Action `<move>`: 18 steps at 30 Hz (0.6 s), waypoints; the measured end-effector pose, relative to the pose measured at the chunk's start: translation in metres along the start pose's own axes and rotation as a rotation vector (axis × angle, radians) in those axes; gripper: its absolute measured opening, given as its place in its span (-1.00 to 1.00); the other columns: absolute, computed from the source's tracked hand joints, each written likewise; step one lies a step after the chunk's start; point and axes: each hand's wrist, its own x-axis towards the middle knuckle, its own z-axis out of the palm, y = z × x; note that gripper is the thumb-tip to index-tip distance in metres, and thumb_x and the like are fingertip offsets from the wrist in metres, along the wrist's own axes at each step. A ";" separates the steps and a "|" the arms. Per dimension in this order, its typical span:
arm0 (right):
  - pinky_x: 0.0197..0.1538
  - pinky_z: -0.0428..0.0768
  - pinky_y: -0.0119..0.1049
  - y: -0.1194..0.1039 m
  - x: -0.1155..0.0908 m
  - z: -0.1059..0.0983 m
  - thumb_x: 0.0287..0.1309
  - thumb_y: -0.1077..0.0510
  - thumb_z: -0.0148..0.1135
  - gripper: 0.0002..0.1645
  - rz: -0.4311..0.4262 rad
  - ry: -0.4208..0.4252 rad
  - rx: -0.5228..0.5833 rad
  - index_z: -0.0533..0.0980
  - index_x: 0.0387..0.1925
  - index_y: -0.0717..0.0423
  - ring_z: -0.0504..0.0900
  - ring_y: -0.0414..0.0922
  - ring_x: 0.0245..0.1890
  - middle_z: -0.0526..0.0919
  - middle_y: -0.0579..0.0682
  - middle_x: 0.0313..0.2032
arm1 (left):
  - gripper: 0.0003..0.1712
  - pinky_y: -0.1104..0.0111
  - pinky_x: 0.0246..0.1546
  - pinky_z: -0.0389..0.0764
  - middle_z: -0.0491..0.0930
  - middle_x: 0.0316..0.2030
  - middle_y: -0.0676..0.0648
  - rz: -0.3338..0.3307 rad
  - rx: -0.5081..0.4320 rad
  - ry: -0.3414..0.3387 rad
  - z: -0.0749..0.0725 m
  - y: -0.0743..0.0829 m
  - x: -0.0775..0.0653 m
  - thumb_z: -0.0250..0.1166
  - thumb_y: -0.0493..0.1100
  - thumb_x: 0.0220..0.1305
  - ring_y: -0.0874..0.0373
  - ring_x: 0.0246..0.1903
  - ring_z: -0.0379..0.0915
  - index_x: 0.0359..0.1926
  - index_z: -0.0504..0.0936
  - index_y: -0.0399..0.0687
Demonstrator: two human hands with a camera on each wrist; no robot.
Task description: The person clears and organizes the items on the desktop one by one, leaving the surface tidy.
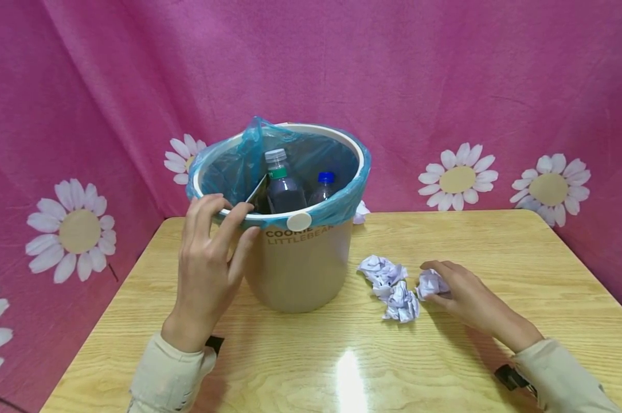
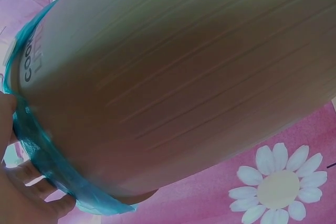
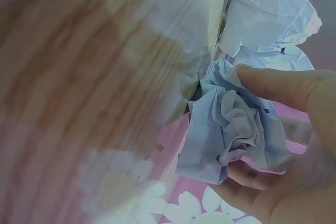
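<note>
A beige trash bin (image 1: pixel 302 275) lined with a blue plastic bag (image 1: pixel 349 205) stands on the table. My left hand (image 1: pixel 204 272) holds its near-left rim, fingers over the edge and thumb on the outside; the left wrist view shows the fingers at the bag's folded edge. To the right of the bin, my right hand (image 1: pixel 470 301) grips a crumpled paper ball (image 3: pixel 236 129) between thumb and fingers, low over the tabletop. Two more crumpled paper balls, one farther back (image 1: pixel 383 271) and one nearer (image 1: pixel 402 303), lie just left of that hand.
Inside the bin are a bottle with a white cap (image 1: pixel 286 192), a blue-capped bottle (image 1: pixel 325 186) and a flat dark piece (image 1: pixel 261 198). Some white paper (image 1: pixel 360 213) shows behind the bin. A pink flowered cloth (image 1: pixel 393 86) hangs behind the wooden table (image 1: pixel 290 367).
</note>
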 end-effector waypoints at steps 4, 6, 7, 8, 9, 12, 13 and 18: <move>-0.01 0.61 0.15 0.000 0.000 0.000 -0.01 0.30 0.51 -0.36 -0.003 -0.003 -0.010 0.45 0.12 0.31 0.63 0.19 -0.04 0.65 0.24 -0.06 | -0.46 -0.07 0.43 0.13 0.46 0.01 -0.30 -0.001 0.006 -0.002 0.000 0.000 0.000 0.00 0.19 0.51 -0.19 0.22 0.31 0.12 0.60 -0.11; -0.01 0.61 0.15 0.000 0.000 -0.001 -0.01 0.30 0.51 -0.36 -0.005 -0.002 -0.013 0.45 0.12 0.31 0.63 0.19 -0.04 0.65 0.23 -0.06 | -0.46 -0.07 0.43 0.13 0.46 0.02 -0.30 -0.002 0.006 -0.001 0.001 0.000 0.000 0.00 0.19 0.51 -0.19 0.22 0.31 0.12 0.60 -0.11; -0.01 0.61 0.15 0.000 0.000 -0.002 -0.01 0.29 0.51 -0.36 -0.007 0.000 -0.014 0.45 0.12 0.31 0.64 0.19 -0.04 0.65 0.23 -0.06 | -0.47 -0.07 0.43 0.13 0.46 0.02 -0.30 -0.003 0.005 0.000 0.001 0.000 0.000 0.00 0.18 0.51 -0.19 0.22 0.31 0.12 0.60 -0.11; -0.01 0.61 0.15 0.000 0.001 -0.003 -0.02 0.29 0.51 -0.36 -0.010 0.004 -0.015 0.45 0.12 0.31 0.64 0.18 -0.04 0.65 0.23 -0.07 | -0.46 -0.07 0.43 0.13 0.46 0.02 -0.30 -0.003 0.006 -0.001 0.001 0.000 0.000 0.00 0.19 0.51 -0.19 0.22 0.30 0.12 0.60 -0.11; -0.02 0.61 0.15 0.000 0.001 -0.003 -0.02 0.29 0.52 -0.36 -0.013 0.009 -0.016 0.46 0.11 0.31 0.64 0.18 -0.05 0.66 0.22 -0.07 | -0.46 -0.07 0.43 0.13 0.46 0.02 -0.30 -0.003 0.005 0.000 0.001 0.000 -0.001 0.00 0.19 0.50 -0.19 0.22 0.30 0.12 0.60 -0.11; -0.04 0.61 0.14 0.000 0.001 -0.006 -0.03 0.29 0.52 -0.37 -0.025 0.027 -0.017 0.46 0.10 0.30 0.64 0.16 -0.07 0.66 0.21 -0.08 | -0.45 -0.06 0.43 0.13 0.46 0.03 -0.30 -0.004 0.007 -0.002 0.001 0.000 0.000 0.00 0.19 0.50 -0.19 0.23 0.30 0.12 0.59 -0.12; -0.04 0.61 0.14 -0.001 0.001 -0.007 -0.03 0.29 0.52 -0.37 -0.027 0.032 -0.015 0.46 0.10 0.29 0.64 0.16 -0.07 0.66 0.21 -0.08 | -0.45 -0.06 0.43 0.13 0.46 0.03 -0.30 -0.004 0.007 -0.003 0.000 0.000 0.000 -0.01 0.20 0.50 -0.19 0.23 0.30 0.13 0.59 -0.12; -0.03 0.60 0.15 -0.002 0.002 -0.012 -0.02 0.29 0.52 -0.37 -0.042 0.052 -0.013 0.47 0.10 0.29 0.64 0.17 -0.07 0.67 0.20 -0.08 | -0.44 -0.06 0.43 0.14 0.46 0.03 -0.30 -0.008 0.011 -0.008 0.000 0.000 0.000 -0.03 0.21 0.51 -0.18 0.23 0.30 0.13 0.59 -0.12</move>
